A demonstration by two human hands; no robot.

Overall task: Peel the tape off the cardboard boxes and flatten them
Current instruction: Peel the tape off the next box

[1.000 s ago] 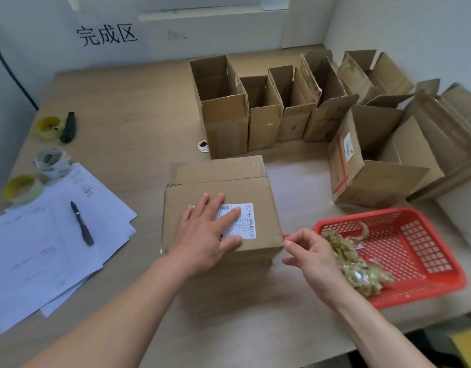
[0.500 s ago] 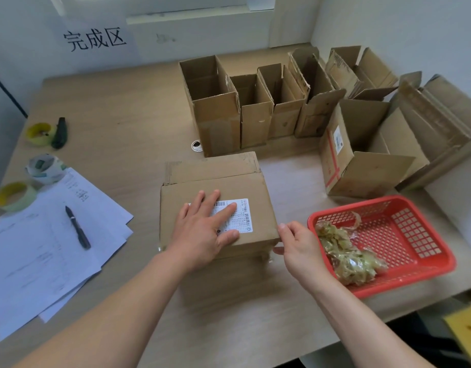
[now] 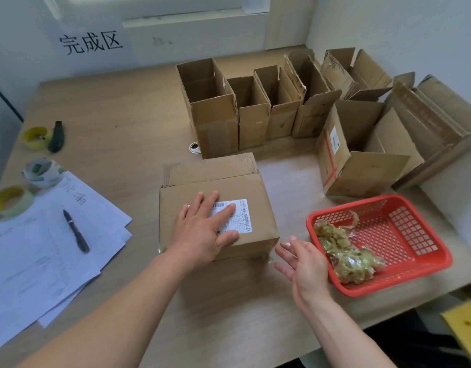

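A closed cardboard box [image 3: 258, 208] with a white shipping label [image 3: 241, 216] lies in front of me on the wooden table [image 3: 117, 107]. My left hand [image 3: 202, 232] presses flat on its top, fingers spread over the label. My right hand [image 3: 300, 261] hovers just off the box's near right corner, palm turned toward the box and fingers straight, holding nothing I can see. A thin strip of clear tape shows along the box's lower front edge near that corner. A red plastic basket [image 3: 414, 235] to the right holds a wad of peeled tape [image 3: 343, 253].
Several opened cardboard boxes [image 3: 253, 110] stand in a row at the back, with a larger open one [image 3: 361, 155] and flat stacked cardboard [image 3: 441, 123] at the right. On the left lie papers [image 3: 35, 256] with a pen [image 3: 76, 232], three tape rolls [image 3: 41, 171] and a dark cutter [image 3: 56, 132].
My right hand has come off the box's right front corner, dropped slightly toward me and opened its fingers. The left hand stays flat on the box top.
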